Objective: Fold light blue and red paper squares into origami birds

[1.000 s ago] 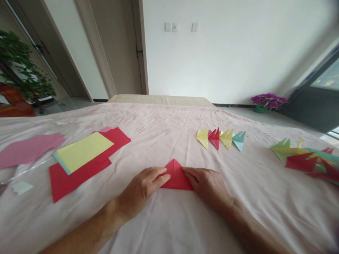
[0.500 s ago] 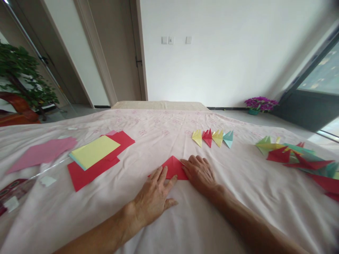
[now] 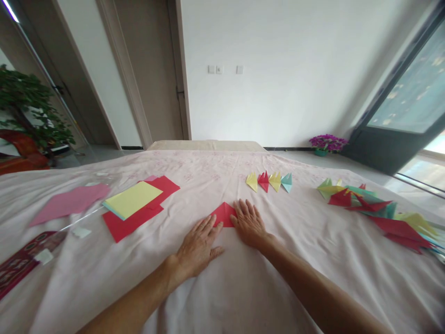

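Pressing a red paper triangle (image 3: 224,216) flat with both hands; partly folded, by the look of it.
Lying on the pale pink tablecloth (image 3: 224,292), peak pointing away, crease running down from the peak. With left hand (image 3: 199,245) spread palm-down on the triangle's left side, right hand (image 3: 249,226) likewise on its right; fingers extended, not clenched, gripping nothing. Lacking the slim points seen on the row of four folded paper figures (image 3: 264,182) beyond the triangle and to its right. Apparently completed: that row, plus a mixed-colour heap of folded figures (image 3: 370,205) well right of the triangle. Apparently unfolded, left of the triangle: yellow sheet (image 3: 135,198) above red sheets (image 3: 134,226), pink paper (image 3: 69,202) farther out. Cannot tell how many folds remain.
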Demonstrator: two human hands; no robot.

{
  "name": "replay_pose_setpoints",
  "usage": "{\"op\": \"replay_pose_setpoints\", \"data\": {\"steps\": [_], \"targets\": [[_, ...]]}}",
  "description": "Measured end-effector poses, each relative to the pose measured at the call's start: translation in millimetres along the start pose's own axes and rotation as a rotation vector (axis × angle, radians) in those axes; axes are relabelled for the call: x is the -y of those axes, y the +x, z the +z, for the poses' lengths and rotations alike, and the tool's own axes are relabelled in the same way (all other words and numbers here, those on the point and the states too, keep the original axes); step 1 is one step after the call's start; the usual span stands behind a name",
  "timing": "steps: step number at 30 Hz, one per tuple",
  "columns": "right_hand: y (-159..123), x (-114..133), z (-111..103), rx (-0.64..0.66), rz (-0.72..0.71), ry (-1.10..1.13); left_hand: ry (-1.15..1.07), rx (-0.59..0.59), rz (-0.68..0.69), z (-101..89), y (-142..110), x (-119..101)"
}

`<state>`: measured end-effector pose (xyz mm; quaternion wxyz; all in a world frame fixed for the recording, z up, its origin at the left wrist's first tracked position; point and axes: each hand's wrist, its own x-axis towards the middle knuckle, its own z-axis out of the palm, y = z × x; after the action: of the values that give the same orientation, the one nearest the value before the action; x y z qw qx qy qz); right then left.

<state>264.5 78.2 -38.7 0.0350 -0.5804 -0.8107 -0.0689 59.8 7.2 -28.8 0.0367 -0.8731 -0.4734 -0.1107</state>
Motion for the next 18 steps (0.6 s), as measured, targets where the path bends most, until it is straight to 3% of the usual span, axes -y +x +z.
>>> {"op": "replay_pose_setpoints", "data": {"steps": [5,11,15,18], "targets": [[-4,-29,-3,0.088,0.089,0.0,0.046,-0.051,-0.005,0.4,-21,15],[-13,-57,-12,0.072,0.11,0.025,0.043,-0.053,-0.039,-5.5,-41,31],[-19,-66,-30,-0.015,0.111,0.088,-0.109,-0.032,-0.132,-15.2,-45,43],[-23,-63,-39,-0.073,0.091,0.173,-0.315,-0.088,-0.26,-20.2,-39,47]]}}
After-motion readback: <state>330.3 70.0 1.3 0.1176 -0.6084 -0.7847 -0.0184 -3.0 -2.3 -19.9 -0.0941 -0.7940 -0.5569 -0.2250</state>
